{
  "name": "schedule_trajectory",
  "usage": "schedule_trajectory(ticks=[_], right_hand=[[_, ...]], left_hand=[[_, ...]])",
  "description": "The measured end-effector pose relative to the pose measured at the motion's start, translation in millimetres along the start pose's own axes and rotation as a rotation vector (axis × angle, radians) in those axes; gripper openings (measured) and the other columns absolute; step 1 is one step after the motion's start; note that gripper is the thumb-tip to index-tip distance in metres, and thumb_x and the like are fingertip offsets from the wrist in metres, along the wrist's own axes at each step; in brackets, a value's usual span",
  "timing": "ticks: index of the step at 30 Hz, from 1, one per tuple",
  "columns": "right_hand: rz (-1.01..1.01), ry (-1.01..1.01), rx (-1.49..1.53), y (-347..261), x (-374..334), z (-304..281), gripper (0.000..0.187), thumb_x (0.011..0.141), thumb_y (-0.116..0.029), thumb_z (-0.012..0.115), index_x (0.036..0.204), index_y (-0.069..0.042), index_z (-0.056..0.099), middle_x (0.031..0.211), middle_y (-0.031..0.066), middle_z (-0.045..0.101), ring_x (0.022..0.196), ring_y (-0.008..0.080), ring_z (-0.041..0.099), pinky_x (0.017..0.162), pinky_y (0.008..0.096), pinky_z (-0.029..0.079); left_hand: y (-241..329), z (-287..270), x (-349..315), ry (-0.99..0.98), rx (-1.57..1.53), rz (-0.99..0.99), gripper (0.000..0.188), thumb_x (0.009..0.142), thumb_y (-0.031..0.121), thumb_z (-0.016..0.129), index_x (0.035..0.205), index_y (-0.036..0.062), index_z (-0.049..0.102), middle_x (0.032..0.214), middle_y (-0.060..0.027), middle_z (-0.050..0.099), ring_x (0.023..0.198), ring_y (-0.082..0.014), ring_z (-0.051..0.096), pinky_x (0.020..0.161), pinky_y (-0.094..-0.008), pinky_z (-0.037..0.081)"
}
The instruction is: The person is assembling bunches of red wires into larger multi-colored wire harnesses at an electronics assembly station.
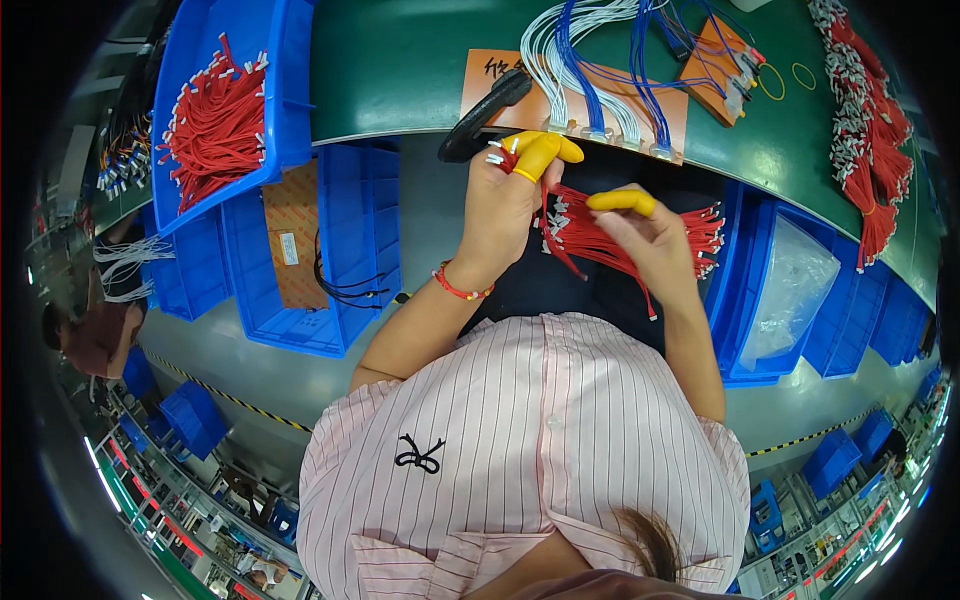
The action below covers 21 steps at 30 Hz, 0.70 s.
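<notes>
My left hand [503,205], with yellow finger cots on its fingers, is closed on red cables [510,155]. Their small white connectors stick out beside the thumb side, and red strands hang down below the hand. My right hand [655,240] has a yellow cot on the index finger. It hovers at a bundle of red cables [600,240] with white connectors at both ends, lying across my lap. The index finger is stretched out with the thumb a little apart beneath it, and I see nothing between them. The remaining right fingers are partly hidden.
On the green bench [400,70] lie white and blue cables [590,70], plugged along an orange board [480,75] beside a black handle [487,115]. A blue bin [290,90] of red cables stands left; another red bundle [865,150] lies right. Blue crates [345,260] flank my lap.
</notes>
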State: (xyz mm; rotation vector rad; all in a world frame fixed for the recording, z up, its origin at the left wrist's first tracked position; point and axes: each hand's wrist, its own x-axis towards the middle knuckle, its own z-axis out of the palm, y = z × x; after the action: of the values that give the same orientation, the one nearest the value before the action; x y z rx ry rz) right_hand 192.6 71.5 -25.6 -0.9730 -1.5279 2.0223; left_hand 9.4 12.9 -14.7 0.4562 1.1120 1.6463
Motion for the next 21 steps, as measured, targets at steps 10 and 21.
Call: schedule_trajectory(ticks=[10, 21], right_hand=[[-0.033, -0.275, -0.233, 2.9, -13.3, 23.1, 0.034, 0.089, -0.011, 0.067, 0.119, 0.0, 0.055, 0.089, 0.0009, 0.056, 0.081, 0.0086, 0.053, 0.078, 0.026, 0.047], [-0.017, 0.193, 0.476, -10.0, -17.2, -39.9, 0.023, 0.094, -0.009, 0.053, 0.112, 0.004, 0.06, 0.074, 0.0043, 0.057, 0.06, 0.0117, 0.053, 0.067, 0.0266, 0.048]], left_hand=[[23.9, -8.1, -0.3, -0.153, -0.13, -0.244, 0.032, 0.098, 0.012, 0.04, 0.114, -0.0087, 0.058, 0.085, -0.0061, 0.06, 0.045, 0.0, 0.026, 0.041, -0.0172, 0.02], [10.5, -20.5, 4.0, -0.171, -0.052, -0.152, 0.03, 0.099, 0.013, 0.042, 0.111, -0.0091, 0.059, 0.077, -0.0048, 0.057, 0.045, -0.0005, 0.026, 0.041, -0.0176, 0.02]])
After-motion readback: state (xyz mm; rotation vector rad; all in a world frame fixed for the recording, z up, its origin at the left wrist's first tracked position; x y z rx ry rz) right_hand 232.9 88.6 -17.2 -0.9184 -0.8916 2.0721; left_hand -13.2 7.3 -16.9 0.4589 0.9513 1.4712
